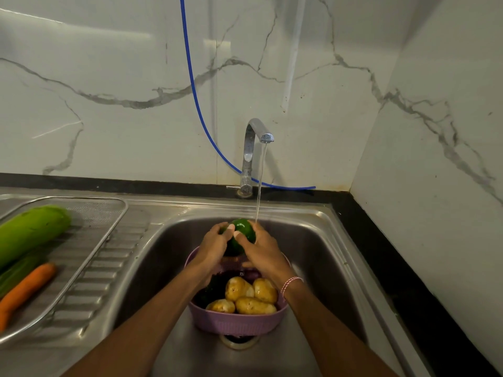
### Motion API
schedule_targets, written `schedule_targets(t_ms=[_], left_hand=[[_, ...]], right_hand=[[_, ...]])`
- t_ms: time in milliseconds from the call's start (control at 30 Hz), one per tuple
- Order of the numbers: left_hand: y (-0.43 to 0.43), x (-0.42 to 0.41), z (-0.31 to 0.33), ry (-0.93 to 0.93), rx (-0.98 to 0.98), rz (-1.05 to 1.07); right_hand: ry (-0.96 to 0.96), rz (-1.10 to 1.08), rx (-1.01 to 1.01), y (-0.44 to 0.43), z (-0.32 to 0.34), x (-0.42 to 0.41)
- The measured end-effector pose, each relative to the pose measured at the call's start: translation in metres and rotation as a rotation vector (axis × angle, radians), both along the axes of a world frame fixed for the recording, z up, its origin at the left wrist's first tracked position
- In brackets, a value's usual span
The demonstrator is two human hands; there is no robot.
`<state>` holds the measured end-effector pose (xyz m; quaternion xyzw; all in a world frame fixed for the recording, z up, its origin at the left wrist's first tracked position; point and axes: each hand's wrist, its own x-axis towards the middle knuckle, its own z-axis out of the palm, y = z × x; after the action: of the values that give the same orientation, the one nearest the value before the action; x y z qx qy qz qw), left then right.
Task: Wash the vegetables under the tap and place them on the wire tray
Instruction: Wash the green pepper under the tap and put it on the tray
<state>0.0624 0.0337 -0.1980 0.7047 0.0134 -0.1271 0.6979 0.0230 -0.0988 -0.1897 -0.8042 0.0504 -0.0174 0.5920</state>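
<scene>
- Pepper [243, 230], green and glossy, is held up between both hands over the steel sink [313, 240], right by the stream from the chrome tap [251, 148].
- It's gripped by the left hand [213, 244] on one side and the right hand [262, 247] on the other, thumbs pressed on top.
- Lumpy yellow potatoes [251, 295] are piled in a ribbed purple basket [236, 322] under the wrists.
- A carrot [24, 289] and a pale green gourd [30, 229] are laid on the wire tray [109, 213].

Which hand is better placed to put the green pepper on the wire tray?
Probably the left hand. Both hands hold the green pepper, and the wire tray lies on the left; the right hand would need to cross over.
</scene>
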Motion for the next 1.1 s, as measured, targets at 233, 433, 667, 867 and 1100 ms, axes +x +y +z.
schedule_targets(t_ms=[233,433,667,867,1100], left_hand=[[0.018,-0.004,0.005,-0.583,0.589,0.060],[0.031,-0.031,0.026,-0.954,0.932,-0.114],[0.045,-0.052,0.047,-0.545,0.641,0.038],[0.048,-0.066,0.061,-0.138,0.125,0.024],[0.049,-0.088,0.110,-0.131,-0.074,0.006]], right_hand=[[0.061,-0.140,-0.115,0.006,-0.003,-0.003],[-0.060,-0.158,-0.798,0.012,0.030,-0.033],[-0.214,0.071,-0.534,0.003,0.062,-0.047],[-0.181,0.297,-0.650,0.007,0.099,-0.054],[-0.351,0.313,-0.929,0.009,0.149,-0.056]])
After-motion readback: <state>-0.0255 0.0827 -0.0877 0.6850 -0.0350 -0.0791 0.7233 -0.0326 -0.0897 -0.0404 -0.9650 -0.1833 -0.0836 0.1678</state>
